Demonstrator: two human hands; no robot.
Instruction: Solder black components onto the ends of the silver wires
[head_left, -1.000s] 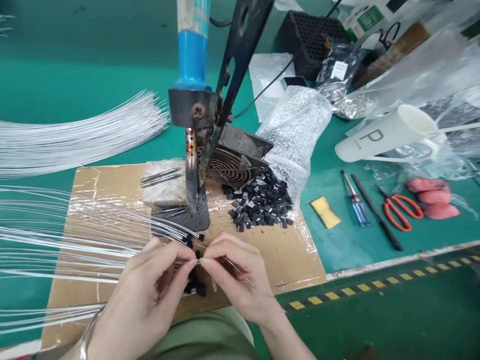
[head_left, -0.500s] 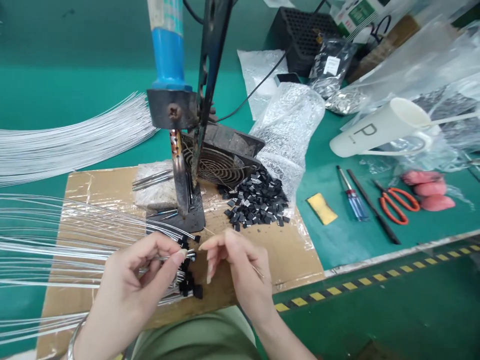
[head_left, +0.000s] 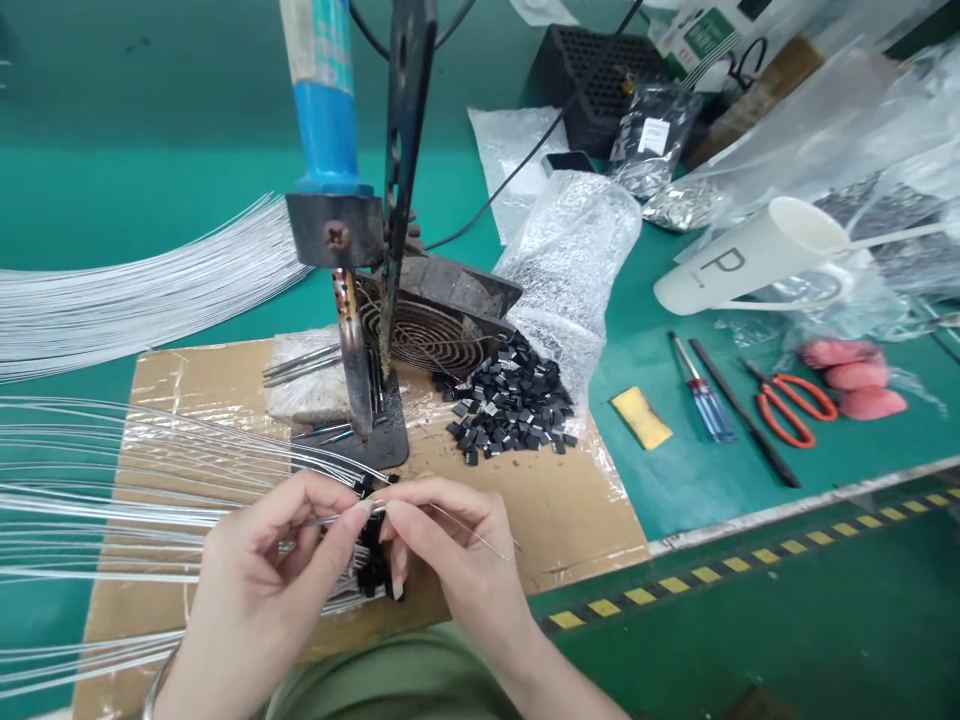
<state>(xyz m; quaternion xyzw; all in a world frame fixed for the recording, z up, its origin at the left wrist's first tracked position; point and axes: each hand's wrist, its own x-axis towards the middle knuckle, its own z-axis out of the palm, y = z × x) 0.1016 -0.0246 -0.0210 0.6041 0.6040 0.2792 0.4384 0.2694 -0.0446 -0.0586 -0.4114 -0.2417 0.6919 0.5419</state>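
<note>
Apparently partway, L hand (head_left: 255,580) & R hand (head_left: 472,540) are pinching fine wire (head_left: 379,507) below iron (head_left: 326,130), blk-capped ends (head_left: 371,572) under it, loose blk parts (head_left: 514,405) R.

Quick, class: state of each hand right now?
Left hand: closed, pinching thin white wire.
Right hand: closed, thin strand across it; fingertips' hold unclear.

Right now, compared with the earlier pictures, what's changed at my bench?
Your right hand, which had drawn away from your left hand, has moved back left, so their fingertips meet again at the wire ends. Nothing was visibly let go. The left hand still pinches the wires. The blue-handled iron, black connector pile and mug stayed put; the camera view shifted.
</note>
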